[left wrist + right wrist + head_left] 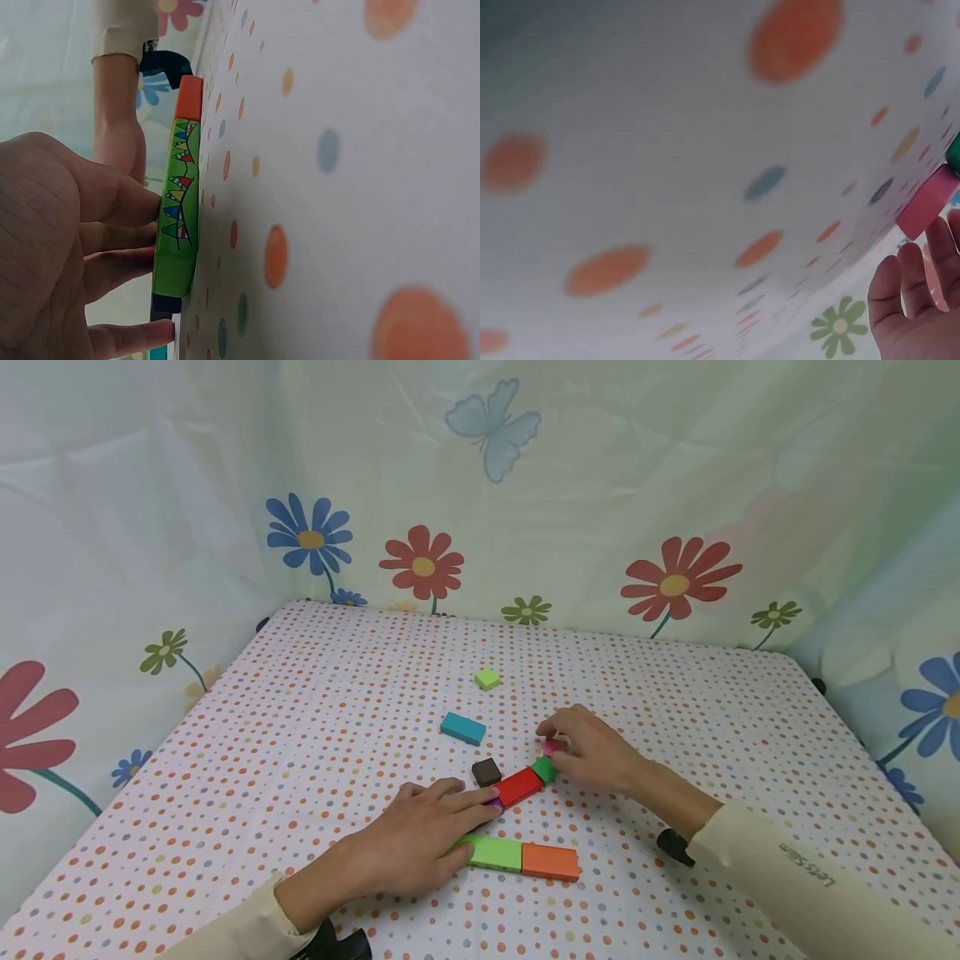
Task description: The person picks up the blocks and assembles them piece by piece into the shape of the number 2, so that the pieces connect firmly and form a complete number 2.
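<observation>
Two hands at it: the right hand (pixel 596 753) had finger and thumb curled round the pink block (pixel 553 747) at its 9 o'clock; the left hand (pixel 423 837), fingers loosely spread, touched the purple block (pixel 497 803), 2 o'clock.

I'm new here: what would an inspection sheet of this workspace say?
Surface: dotted cloth, lying flat.
Job's things: purple block, red block, green block and pink block in a row; light green block and orange block end to end.
Clutter: dark block, teal block and small lime block lie loose.
Hands: left hand seems to touch the purple block and light green block; right hand is at the pink block, grip unclear.
Cables: nothing seen.
Surroundings: backdrop printed with flowers and a butterfly.
</observation>
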A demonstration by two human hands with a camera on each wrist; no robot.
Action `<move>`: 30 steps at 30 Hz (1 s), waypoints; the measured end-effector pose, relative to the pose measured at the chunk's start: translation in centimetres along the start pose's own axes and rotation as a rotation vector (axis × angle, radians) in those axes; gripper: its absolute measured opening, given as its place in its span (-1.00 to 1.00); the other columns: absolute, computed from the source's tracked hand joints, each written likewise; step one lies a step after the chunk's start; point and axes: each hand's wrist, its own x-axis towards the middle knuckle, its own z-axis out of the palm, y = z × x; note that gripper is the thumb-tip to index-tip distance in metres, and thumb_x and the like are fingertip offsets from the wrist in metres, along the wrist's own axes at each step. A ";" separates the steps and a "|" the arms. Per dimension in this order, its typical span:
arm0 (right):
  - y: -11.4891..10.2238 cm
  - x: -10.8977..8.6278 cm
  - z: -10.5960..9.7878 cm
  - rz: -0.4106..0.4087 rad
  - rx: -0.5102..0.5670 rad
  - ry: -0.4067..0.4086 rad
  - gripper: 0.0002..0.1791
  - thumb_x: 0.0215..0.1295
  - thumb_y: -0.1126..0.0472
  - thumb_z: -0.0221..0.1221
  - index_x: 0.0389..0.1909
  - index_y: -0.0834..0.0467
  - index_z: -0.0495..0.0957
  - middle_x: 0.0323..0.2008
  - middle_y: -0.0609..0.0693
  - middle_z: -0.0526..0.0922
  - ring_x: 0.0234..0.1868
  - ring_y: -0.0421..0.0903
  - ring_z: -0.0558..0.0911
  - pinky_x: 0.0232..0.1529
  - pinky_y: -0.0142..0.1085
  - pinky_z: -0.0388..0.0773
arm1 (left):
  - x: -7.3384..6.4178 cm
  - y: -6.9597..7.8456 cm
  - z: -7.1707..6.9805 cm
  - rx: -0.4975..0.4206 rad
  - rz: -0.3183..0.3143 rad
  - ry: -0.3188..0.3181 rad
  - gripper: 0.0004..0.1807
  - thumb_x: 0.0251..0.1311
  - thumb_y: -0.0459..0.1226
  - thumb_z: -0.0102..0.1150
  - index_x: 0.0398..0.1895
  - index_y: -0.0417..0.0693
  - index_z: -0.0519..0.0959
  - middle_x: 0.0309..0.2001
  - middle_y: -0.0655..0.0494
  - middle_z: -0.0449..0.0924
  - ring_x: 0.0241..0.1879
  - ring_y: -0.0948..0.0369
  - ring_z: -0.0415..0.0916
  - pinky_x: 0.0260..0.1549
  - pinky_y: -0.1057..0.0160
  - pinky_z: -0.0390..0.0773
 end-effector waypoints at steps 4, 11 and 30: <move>-0.5 0.2 0.2 0.011 -0.021 0.002 -0.69 0.28 0.25 0.17 0.03 0.16 0.64 -0.01 0.01 0.65 -0.03 -0.05 0.45 -0.04 -0.10 0.53 | 0.0 0.0 0.0 0.001 0.001 -0.003 -0.43 0.47 -0.09 -0.04 0.53 0.31 0.29 0.57 0.41 0.10 0.48 0.07 0.15 0.11 -0.14 0.34; -1.2 1.1 0.0 0.013 -0.039 -0.037 -0.68 0.34 0.15 0.20 0.06 0.16 0.62 0.02 0.02 0.64 0.04 -0.03 0.45 0.04 -0.06 0.54 | 0.1 0.1 -0.1 -0.001 0.002 -0.017 -0.43 0.49 -0.09 -0.05 0.54 0.30 0.28 0.57 0.41 0.08 0.50 0.06 0.14 0.14 -0.16 0.33; -4.8 3.4 0.8 -0.139 0.065 -0.239 -0.71 0.34 0.16 0.34 0.04 0.10 0.70 0.00 -0.11 0.68 0.09 -0.08 0.43 0.11 -0.12 0.48 | 0.1 0.0 -0.3 0.004 -0.010 -0.042 -0.43 0.52 -0.07 -0.08 0.56 0.31 0.24 0.58 0.43 0.05 0.52 0.05 0.09 0.17 -0.19 0.30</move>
